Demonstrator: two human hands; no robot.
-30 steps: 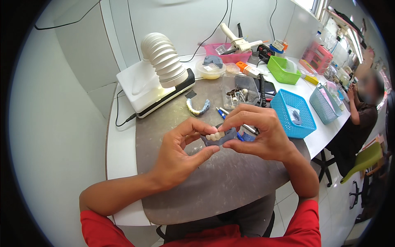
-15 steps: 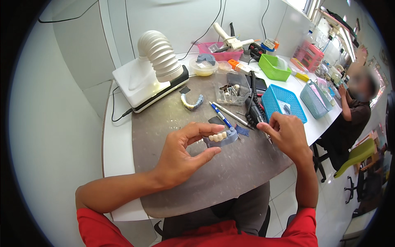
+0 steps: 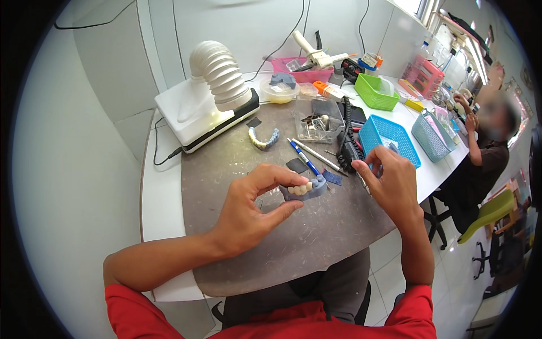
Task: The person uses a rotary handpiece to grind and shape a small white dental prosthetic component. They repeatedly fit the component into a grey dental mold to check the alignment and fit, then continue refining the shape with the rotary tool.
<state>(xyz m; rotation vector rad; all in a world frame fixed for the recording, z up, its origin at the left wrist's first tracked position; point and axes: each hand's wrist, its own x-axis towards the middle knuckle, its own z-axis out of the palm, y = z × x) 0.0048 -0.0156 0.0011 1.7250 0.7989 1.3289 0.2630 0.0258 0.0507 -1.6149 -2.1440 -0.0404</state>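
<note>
My left hand (image 3: 248, 209) pinches a grey-blue dental model (image 3: 309, 193) between thumb and fingers, above the grey mat. A row of cream tooth crowns (image 3: 299, 189) sits along the model's near side, one fingertip resting against it. To the right, my right hand (image 3: 392, 183) has its fingers curled in toward the thumb beside a black handpiece (image 3: 351, 151) with a coiled cord. What those fingers hold, if anything, is hidden. A second arch-shaped dental model (image 3: 263, 141), grey-blue with yellowish parts, lies on the mat farther back.
A white machine with a ribbed hose (image 3: 217, 73) stands at the back left. Behind my hands lie a blue pen (image 3: 304, 157), a white pencil-like tool (image 3: 319, 156) and a clear box of small bits (image 3: 319, 127). Blue (image 3: 389, 135) and green (image 3: 378, 96) baskets stand right; another person (image 3: 485, 141) sits beyond.
My right hand has shifted slightly left and toward me. The left hand and the dental model stay almost in place. The other person's hand has risen.
</note>
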